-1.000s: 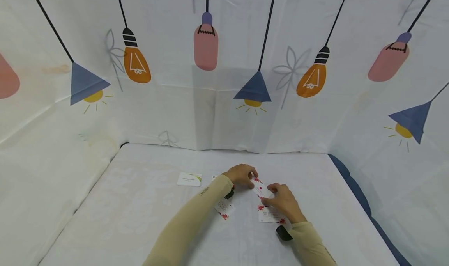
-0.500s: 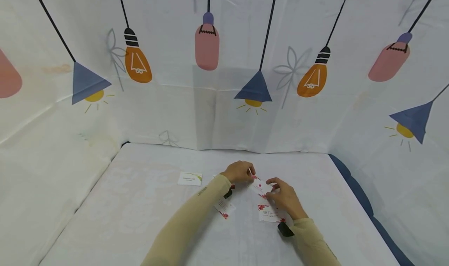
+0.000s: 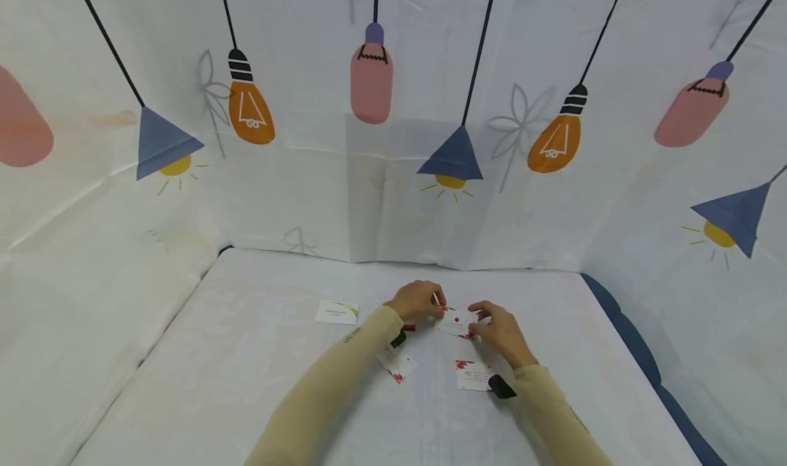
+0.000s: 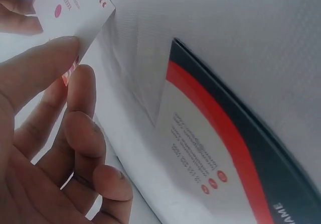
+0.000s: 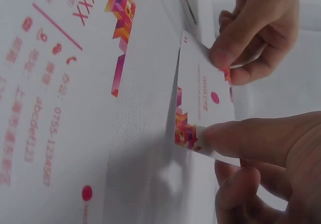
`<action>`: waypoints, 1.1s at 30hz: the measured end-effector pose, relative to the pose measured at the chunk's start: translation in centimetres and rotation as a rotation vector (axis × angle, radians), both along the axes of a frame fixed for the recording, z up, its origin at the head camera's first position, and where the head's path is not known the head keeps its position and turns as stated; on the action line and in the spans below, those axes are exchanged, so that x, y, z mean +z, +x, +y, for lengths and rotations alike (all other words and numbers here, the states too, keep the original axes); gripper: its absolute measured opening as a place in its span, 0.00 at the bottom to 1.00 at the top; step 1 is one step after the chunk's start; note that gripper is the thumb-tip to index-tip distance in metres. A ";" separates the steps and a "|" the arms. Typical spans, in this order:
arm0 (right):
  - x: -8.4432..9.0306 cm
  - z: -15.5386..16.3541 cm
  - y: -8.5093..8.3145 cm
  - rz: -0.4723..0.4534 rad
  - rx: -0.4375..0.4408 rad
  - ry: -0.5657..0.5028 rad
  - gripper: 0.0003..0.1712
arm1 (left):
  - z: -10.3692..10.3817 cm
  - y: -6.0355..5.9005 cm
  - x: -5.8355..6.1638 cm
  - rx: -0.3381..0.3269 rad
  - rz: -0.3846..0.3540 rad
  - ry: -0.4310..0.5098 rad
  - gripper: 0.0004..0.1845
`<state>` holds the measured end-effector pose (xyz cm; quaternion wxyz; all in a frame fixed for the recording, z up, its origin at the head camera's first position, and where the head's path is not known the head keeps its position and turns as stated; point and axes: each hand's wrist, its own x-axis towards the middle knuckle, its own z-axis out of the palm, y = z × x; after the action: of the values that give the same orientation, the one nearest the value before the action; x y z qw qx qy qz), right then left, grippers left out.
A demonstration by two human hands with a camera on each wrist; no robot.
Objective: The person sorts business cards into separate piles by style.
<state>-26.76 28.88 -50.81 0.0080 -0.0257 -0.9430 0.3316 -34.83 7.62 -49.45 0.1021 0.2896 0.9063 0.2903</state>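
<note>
- Since both hands are sharing one small card [image 3: 456,321] just above the middle of the table [image 3: 246,384], the grip is the weak spot here. The left hand [image 3: 420,299] pinches one short end between thumb and curled fingers, and the right hand [image 3: 501,332] pinches the opposite end the same way.
- In the right wrist view the right thumb only catches the printed corner of the card [image 5: 200,108], so I'd guess a small tug from the other side could pop it loose.
- If the two hands pull or twist against each other, the thin paper might bend or crease, and it already looks slightly tilted.
- A dropped card would likely land on the white card with red print [image 3: 472,377] lying flat just under the right hand, toward the near edge, and get mixed up with it since the designs look alike.
- There's another card with red print [image 3: 396,365] beside the left forearm, and one with a red and dark curved band [image 4: 225,153] right under the left fingers, so a sleeve drag could shove those around.
- The green-trimmed card [image 3: 336,311] farther left looks safely out of the way.
</note>
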 end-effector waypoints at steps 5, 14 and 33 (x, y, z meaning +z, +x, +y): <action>-0.3 0.2 -0.3 -0.015 -0.008 -0.025 0.20 | -0.1 -0.6 -1.1 0.003 -0.022 0.019 0.06; -0.9 0.6 -0.7 -0.043 -0.007 -0.061 0.19 | -0.4 -0.3 -1.4 0.030 -0.029 0.022 0.06; -1.7 0.6 -1.5 -0.026 -0.002 -0.063 0.17 | -0.5 -0.1 -1.6 0.034 0.074 -0.059 0.08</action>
<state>-28.23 29.47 -52.51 -0.0046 -0.0312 -0.9322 0.3606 -34.90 7.08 -51.02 0.0720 0.2816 0.9225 0.2540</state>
